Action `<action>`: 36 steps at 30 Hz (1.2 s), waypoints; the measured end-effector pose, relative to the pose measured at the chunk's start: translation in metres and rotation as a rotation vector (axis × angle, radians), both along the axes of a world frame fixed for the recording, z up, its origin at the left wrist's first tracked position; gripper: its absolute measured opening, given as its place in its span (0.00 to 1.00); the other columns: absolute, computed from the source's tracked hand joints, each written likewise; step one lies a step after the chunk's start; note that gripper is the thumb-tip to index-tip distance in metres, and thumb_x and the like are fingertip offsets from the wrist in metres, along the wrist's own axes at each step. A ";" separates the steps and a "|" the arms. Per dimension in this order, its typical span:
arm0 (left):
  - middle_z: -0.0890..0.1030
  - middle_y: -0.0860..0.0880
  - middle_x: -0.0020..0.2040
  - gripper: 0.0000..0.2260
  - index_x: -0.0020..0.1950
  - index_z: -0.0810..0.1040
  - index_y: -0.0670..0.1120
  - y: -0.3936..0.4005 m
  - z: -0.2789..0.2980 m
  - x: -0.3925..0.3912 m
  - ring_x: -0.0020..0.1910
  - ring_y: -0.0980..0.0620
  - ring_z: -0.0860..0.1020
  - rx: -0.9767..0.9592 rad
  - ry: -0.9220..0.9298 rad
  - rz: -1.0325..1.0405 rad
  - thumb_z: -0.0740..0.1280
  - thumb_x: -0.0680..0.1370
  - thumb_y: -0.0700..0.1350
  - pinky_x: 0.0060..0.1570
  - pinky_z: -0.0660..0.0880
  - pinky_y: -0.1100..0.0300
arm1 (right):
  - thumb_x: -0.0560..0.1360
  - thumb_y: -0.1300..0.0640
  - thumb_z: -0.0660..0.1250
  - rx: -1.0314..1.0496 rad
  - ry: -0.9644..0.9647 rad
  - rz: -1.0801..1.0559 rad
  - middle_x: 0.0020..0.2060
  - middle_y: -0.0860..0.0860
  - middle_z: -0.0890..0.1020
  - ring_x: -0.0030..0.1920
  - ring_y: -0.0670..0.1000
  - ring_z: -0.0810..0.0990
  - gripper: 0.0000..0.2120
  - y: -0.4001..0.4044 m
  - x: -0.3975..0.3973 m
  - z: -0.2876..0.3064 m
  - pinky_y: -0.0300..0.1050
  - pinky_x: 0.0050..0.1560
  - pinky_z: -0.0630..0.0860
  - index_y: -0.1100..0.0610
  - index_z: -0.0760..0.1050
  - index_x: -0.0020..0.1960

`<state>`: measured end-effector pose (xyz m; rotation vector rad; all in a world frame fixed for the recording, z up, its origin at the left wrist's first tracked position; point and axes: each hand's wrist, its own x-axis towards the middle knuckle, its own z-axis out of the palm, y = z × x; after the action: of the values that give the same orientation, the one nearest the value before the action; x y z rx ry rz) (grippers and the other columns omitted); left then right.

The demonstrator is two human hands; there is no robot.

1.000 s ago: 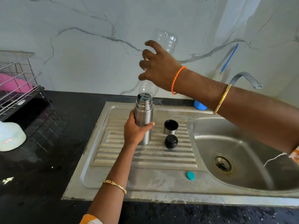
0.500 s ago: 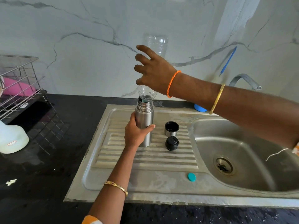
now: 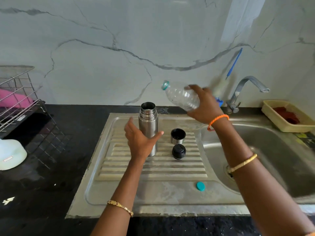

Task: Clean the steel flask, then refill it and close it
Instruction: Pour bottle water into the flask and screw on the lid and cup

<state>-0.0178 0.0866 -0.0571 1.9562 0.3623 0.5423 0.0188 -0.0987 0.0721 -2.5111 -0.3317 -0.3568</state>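
The steel flask (image 3: 148, 123) stands upright and uncapped on the ribbed drainboard (image 3: 153, 169). My left hand (image 3: 139, 142) is in front of its lower body, thumb stretched to the right and fingers spread at the left, not wrapped round it. My right hand (image 3: 206, 106) grips a clear plastic bottle (image 3: 182, 97) above and to the right of the flask, tilted with its teal-ringed mouth pointing up and left. The bottle looks empty. The flask's steel cup (image 3: 178, 136) and black stopper (image 3: 178, 151) sit just right of the flask.
A teal bottle cap (image 3: 200, 186) lies near the drainboard's front. The sink basin (image 3: 272, 150) and tap (image 3: 247, 87) are at right, a yellow tray (image 3: 288, 116) behind them. A wire rack (image 3: 17, 99) and white container (image 3: 10, 154) stand on the black counter at left.
My right hand lifted the bottle off the flask's mouth and swung it right, turning it from upside down to mouth-up. My left hand loosened its grip on the flask.
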 end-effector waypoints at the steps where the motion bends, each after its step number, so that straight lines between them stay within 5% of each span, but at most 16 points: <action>1: 0.61 0.42 0.72 0.51 0.76 0.55 0.43 -0.006 0.006 -0.008 0.71 0.41 0.62 0.068 -0.080 0.069 0.80 0.62 0.56 0.65 0.66 0.42 | 0.63 0.66 0.74 0.203 0.097 0.035 0.58 0.56 0.74 0.56 0.58 0.76 0.35 -0.007 -0.004 -0.014 0.46 0.53 0.74 0.52 0.67 0.67; 3: 0.64 0.41 0.68 0.45 0.74 0.60 0.42 -0.021 0.021 -0.024 0.68 0.41 0.66 0.157 -0.345 0.129 0.77 0.65 0.57 0.64 0.67 0.45 | 0.62 0.69 0.76 0.499 0.240 0.040 0.54 0.54 0.76 0.50 0.52 0.77 0.35 -0.015 -0.016 -0.036 0.34 0.43 0.74 0.57 0.68 0.65; 5: 0.71 0.45 0.62 0.37 0.68 0.67 0.42 -0.042 0.032 -0.036 0.60 0.46 0.73 0.106 -0.511 -0.016 0.76 0.66 0.57 0.57 0.73 0.53 | 0.62 0.71 0.76 0.682 0.305 0.075 0.50 0.53 0.78 0.45 0.47 0.80 0.32 -0.017 -0.033 -0.054 0.36 0.43 0.76 0.58 0.69 0.62; 7: 0.75 0.50 0.59 0.31 0.63 0.71 0.51 -0.066 0.041 -0.040 0.56 0.53 0.77 -0.064 -0.377 -0.252 0.76 0.65 0.60 0.54 0.76 0.56 | 0.62 0.71 0.76 0.728 0.335 0.146 0.48 0.51 0.81 0.46 0.46 0.83 0.29 -0.014 -0.052 -0.071 0.42 0.48 0.79 0.56 0.71 0.58; 11: 0.80 0.57 0.44 0.20 0.54 0.72 0.52 -0.088 0.032 -0.038 0.39 0.68 0.78 -0.240 -0.087 -0.328 0.78 0.68 0.48 0.42 0.73 0.73 | 0.64 0.61 0.78 0.544 0.496 0.263 0.56 0.48 0.79 0.56 0.44 0.78 0.29 -0.021 -0.080 -0.098 0.35 0.54 0.75 0.53 0.71 0.62; 16: 0.79 0.59 0.44 0.22 0.55 0.70 0.50 -0.075 0.016 -0.041 0.40 0.66 0.78 -0.179 0.048 -0.345 0.78 0.68 0.44 0.46 0.77 0.65 | 0.66 0.46 0.75 0.036 0.629 0.071 0.61 0.51 0.74 0.62 0.50 0.73 0.27 -0.060 -0.092 -0.142 0.39 0.62 0.67 0.53 0.75 0.63; 18: 0.79 0.60 0.44 0.23 0.55 0.70 0.51 -0.073 0.015 -0.042 0.41 0.65 0.78 -0.141 0.052 -0.328 0.78 0.67 0.44 0.46 0.76 0.65 | 0.69 0.50 0.74 -0.151 0.596 0.093 0.60 0.56 0.73 0.61 0.56 0.72 0.23 -0.062 -0.096 -0.163 0.42 0.64 0.66 0.53 0.76 0.62; 22: 0.79 0.60 0.43 0.22 0.52 0.68 0.54 -0.075 0.011 -0.046 0.41 0.62 0.79 -0.076 0.049 -0.308 0.77 0.67 0.42 0.44 0.77 0.64 | 0.73 0.62 0.67 -0.194 0.496 0.124 0.56 0.58 0.74 0.58 0.58 0.74 0.16 -0.056 -0.099 -0.184 0.44 0.62 0.68 0.56 0.78 0.61; 27: 0.79 0.60 0.40 0.21 0.49 0.69 0.56 -0.082 0.011 -0.049 0.36 0.66 0.78 -0.051 0.066 -0.319 0.76 0.67 0.40 0.38 0.73 0.71 | 0.73 0.61 0.69 -0.215 0.453 0.120 0.53 0.56 0.78 0.54 0.56 0.77 0.12 -0.063 -0.096 -0.190 0.43 0.57 0.71 0.57 0.80 0.56; 30: 0.79 0.60 0.40 0.21 0.51 0.69 0.52 -0.084 0.012 -0.048 0.37 0.67 0.78 0.024 0.088 -0.336 0.76 0.66 0.43 0.38 0.73 0.71 | 0.69 0.62 0.74 0.115 0.420 0.013 0.43 0.55 0.84 0.44 0.49 0.82 0.07 -0.071 -0.091 -0.172 0.40 0.50 0.75 0.59 0.83 0.47; 34: 0.79 0.57 0.44 0.25 0.54 0.68 0.56 -0.093 0.017 -0.047 0.40 0.60 0.80 0.116 0.134 -0.456 0.77 0.62 0.46 0.43 0.78 0.58 | 0.71 0.71 0.67 1.189 0.517 0.060 0.34 0.48 0.83 0.37 0.43 0.81 0.07 -0.086 -0.067 -0.101 0.37 0.42 0.79 0.60 0.80 0.42; 36: 0.80 0.55 0.45 0.26 0.56 0.69 0.56 -0.101 0.019 -0.047 0.39 0.57 0.80 0.149 0.132 -0.515 0.75 0.61 0.51 0.41 0.79 0.54 | 0.68 0.68 0.69 1.269 0.512 0.182 0.37 0.50 0.84 0.40 0.46 0.82 0.07 -0.093 -0.057 -0.074 0.42 0.44 0.81 0.58 0.82 0.40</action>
<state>-0.0649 -0.0147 -0.0381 2.1294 -0.1095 0.1085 -0.0381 -0.1913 -0.0017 -1.2331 -0.0612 0.1511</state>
